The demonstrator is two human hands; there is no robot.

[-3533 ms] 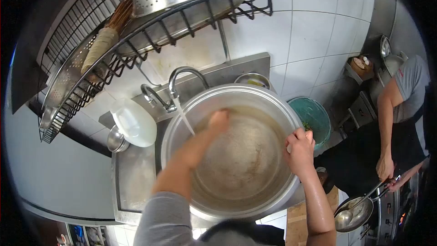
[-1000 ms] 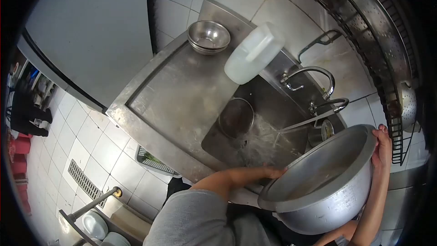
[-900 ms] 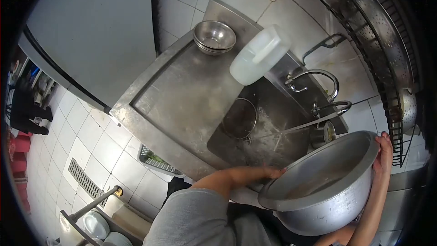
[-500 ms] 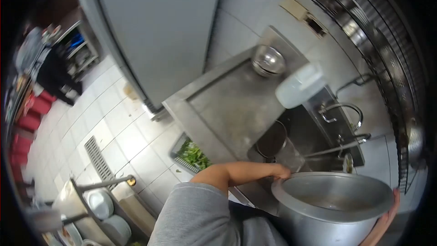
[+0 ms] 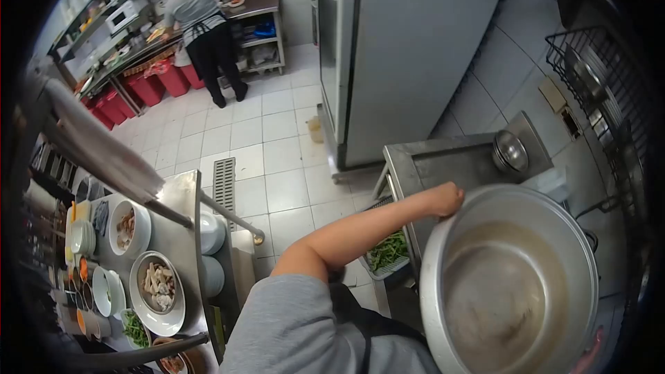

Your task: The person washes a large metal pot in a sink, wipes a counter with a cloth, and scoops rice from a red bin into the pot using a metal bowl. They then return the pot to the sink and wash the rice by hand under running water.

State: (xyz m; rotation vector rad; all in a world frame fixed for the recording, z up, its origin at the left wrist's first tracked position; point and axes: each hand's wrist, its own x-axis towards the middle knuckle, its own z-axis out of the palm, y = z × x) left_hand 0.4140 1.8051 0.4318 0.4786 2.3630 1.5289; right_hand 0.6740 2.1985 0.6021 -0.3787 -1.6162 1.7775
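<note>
A large, deep aluminium pot (image 5: 509, 291) is held in front of me at the lower right. Its mouth tilts toward the camera, showing a stained, bare-looking bottom. My left hand (image 5: 447, 201) is closed on the rim at the upper left, with the arm stretched across in front of my body. Low on the right side, my right hand (image 5: 591, 354) supports the pot's outer wall; it is partly hidden and blurred, but its fingers press against the metal. Just beyond the pot is a steel counter (image 5: 443, 166) with stacked metal bowls (image 5: 510, 151).
At left stands a steel prep table (image 5: 181, 215) with bowls of food (image 5: 158, 287). A crate of greens (image 5: 388, 253) sits low beside the counter. A tall fridge (image 5: 415, 62) rises ahead. Another person (image 5: 201, 28) works at the far bench, near red bins (image 5: 166, 79).
My view has swung left, bringing the prep table and far bench in. The pot has come up and tipped so its inside faces me. Both hands have stayed on it.
</note>
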